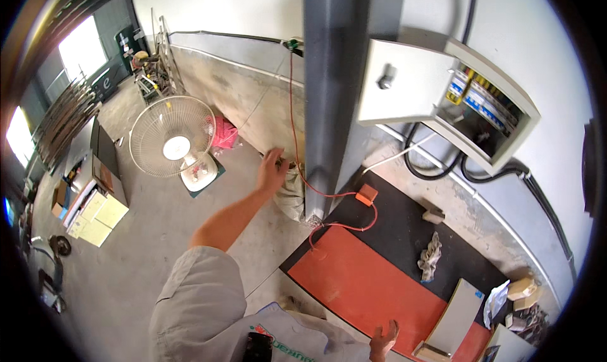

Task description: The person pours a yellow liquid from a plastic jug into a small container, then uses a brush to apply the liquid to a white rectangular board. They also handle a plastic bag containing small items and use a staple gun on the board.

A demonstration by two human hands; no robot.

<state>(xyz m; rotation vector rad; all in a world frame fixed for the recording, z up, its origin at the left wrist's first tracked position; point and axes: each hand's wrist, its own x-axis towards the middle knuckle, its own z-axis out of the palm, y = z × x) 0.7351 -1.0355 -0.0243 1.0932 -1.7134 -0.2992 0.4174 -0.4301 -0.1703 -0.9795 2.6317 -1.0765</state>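
My left arm stretches forward, and my left hand [272, 172] is at the top of a pale woven sack [291, 194] beside the grey steel pillar [332, 77]. Its fingers look apart; a dark patch shows between thumb and fingers, too small to make out. Low in the view, my right hand [383, 340] is open with nothing in it, over the edge of a red mat [367, 280]. A red cord [294, 115] runs down past the sack to an orange block [367, 195] on the black surface [392, 226].
An open electrical box [493, 103] with breakers hangs on the right wall, its door [404, 80] swung left. A standing fan [174, 144] is on the floor, near a pink bag [224, 133]. A crumpled cloth [430, 257] and a grey panel [452, 318] lie at right.
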